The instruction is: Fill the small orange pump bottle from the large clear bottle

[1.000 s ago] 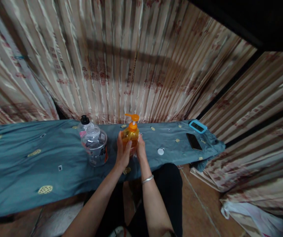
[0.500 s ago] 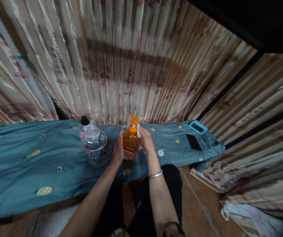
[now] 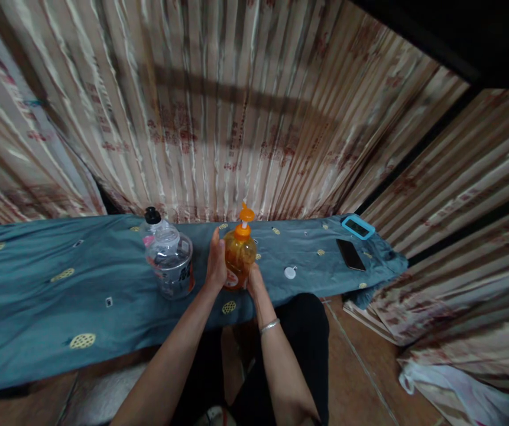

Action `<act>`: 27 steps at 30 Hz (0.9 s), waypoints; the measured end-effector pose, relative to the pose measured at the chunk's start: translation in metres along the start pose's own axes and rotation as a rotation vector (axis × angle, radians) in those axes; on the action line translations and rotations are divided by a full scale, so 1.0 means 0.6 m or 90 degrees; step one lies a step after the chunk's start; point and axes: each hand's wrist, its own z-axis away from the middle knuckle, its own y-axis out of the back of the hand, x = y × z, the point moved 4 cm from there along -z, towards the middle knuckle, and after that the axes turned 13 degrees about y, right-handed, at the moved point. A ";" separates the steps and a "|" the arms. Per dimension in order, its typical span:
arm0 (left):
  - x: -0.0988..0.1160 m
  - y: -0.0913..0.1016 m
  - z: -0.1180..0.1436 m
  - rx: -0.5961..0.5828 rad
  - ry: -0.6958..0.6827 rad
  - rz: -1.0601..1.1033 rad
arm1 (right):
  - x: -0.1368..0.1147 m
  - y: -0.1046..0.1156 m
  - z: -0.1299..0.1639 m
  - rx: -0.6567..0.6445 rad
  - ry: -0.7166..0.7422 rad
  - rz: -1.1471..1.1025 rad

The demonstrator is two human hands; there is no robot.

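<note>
Orange pump bottle [image 3: 239,257] upright on teal cloth [image 3: 59,284], left hand [image 3: 216,266] clasped on its side, right hand [image 3: 254,281] gripping its base; clear plastic bottle [image 3: 169,260] just beside.

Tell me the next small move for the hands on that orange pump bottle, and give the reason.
Probably ease the right hand up the orange pump bottle toward its pump head: the left hand already steadies the bottle upright on the blue cloth, and the right sits low near the base.
</note>
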 end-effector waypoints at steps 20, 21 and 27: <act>0.004 0.002 0.009 -0.042 0.030 0.018 | -0.071 -0.029 0.081 0.034 0.287 0.328; 0.002 0.002 0.011 -0.037 0.027 0.015 | -0.056 -0.020 0.083 0.047 0.271 0.330; -0.008 -0.004 0.037 -0.035 0.039 0.024 | -0.025 0.004 0.088 0.068 0.217 0.339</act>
